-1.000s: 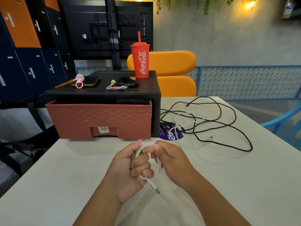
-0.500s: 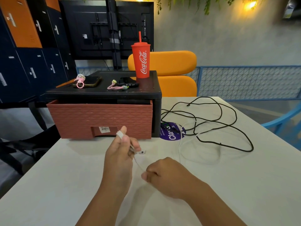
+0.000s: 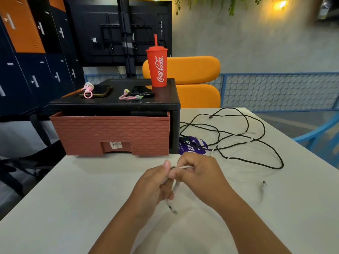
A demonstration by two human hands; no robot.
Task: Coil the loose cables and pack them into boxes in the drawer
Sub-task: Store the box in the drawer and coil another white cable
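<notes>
My left hand [image 3: 152,186] and my right hand [image 3: 198,173] meet over the white table [image 3: 73,198], both closed on a thin white cable [image 3: 184,167]. One plug end [image 3: 171,206] of it hangs below my left fingers. Its other plug [image 3: 263,185] lies on the table to the right. A long black cable [image 3: 256,142] sprawls loose behind my right hand. The brick-patterned drawer [image 3: 111,133] sits pushed in under a black cabinet [image 3: 117,104] straight ahead.
A red Coca-Cola cup [image 3: 157,66] stands on the cabinet top beside two phones with pink straps [image 3: 128,97]. A purple round sticker [image 3: 192,146] lies by the cabinet. An orange chair [image 3: 192,83] stands behind, a blue chair [image 3: 317,136] at the right edge.
My hands came back together after being apart. The right hand rose from the table up to the left hand, and the white cable's plug now hangs below my left fingers.
</notes>
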